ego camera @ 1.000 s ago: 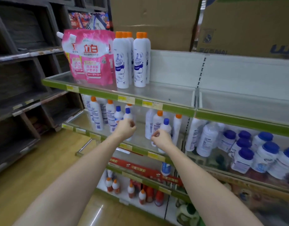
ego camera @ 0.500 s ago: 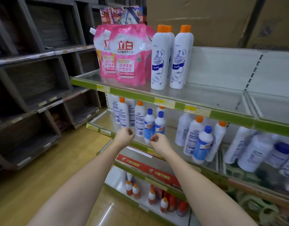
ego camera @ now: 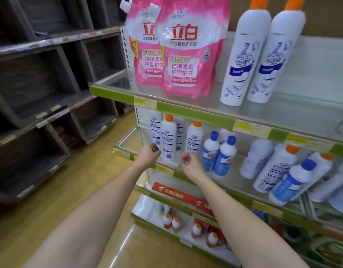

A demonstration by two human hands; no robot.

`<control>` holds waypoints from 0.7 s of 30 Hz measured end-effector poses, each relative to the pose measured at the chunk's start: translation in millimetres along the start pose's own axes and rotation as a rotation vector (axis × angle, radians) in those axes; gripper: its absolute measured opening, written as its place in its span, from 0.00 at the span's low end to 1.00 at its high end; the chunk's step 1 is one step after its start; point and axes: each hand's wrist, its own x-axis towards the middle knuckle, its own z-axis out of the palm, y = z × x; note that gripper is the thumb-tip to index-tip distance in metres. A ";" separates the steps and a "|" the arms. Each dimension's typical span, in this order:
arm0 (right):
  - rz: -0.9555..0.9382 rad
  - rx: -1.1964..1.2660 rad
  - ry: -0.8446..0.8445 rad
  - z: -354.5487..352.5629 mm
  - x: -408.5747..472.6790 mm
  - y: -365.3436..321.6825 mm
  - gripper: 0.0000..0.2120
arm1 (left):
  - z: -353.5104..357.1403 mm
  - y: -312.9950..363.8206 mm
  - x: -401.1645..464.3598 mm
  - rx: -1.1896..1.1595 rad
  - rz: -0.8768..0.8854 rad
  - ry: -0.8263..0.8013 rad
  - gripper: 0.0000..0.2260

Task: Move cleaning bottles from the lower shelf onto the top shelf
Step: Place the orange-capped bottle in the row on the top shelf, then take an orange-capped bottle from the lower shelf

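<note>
Several white cleaning bottles with orange caps (ego camera: 168, 138) stand at the left end of the lower shelf (ego camera: 164, 168), with two blue-capped bottles (ego camera: 222, 153) to their right. My left hand (ego camera: 148, 155) and my right hand (ego camera: 191, 164) hover just in front of the orange-capped bottles, one on each side. Their fingers are loosely curled and hold nothing. On the top shelf (ego camera: 195, 113) stand two tall white bottles with orange caps (ego camera: 244, 55).
Pink detergent pouches (ego camera: 186, 49) fill the left of the top shelf; bare shelf surface lies to the right of the tall bottles. More white and blue-capped bottles (ego camera: 288, 176) crowd the lower shelf's right. Small orange-capped bottles (ego camera: 172, 222) sit on the bottom shelf. Dark wooden racks (ego camera: 41, 93) stand left.
The view has swung left and closer to the shelves. Both hands have moved left along the lower shelf, from the blue-capped bottles to the orange-capped ones, still holding nothing.
</note>
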 end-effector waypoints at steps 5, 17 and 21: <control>0.037 -0.009 -0.003 19.1 42.8 -1.7 0.17 | 11.9 -4.2 36.9 -0.154 -0.038 -0.046 0.12; 0.102 -0.014 -0.096 59.8 127.5 2.6 0.31 | 6.0 7.0 112.5 -0.441 0.049 -0.241 0.20; 0.120 -0.026 -0.083 65.3 134.7 1.3 0.33 | 7.5 4.8 118.4 -0.447 0.080 -0.242 0.23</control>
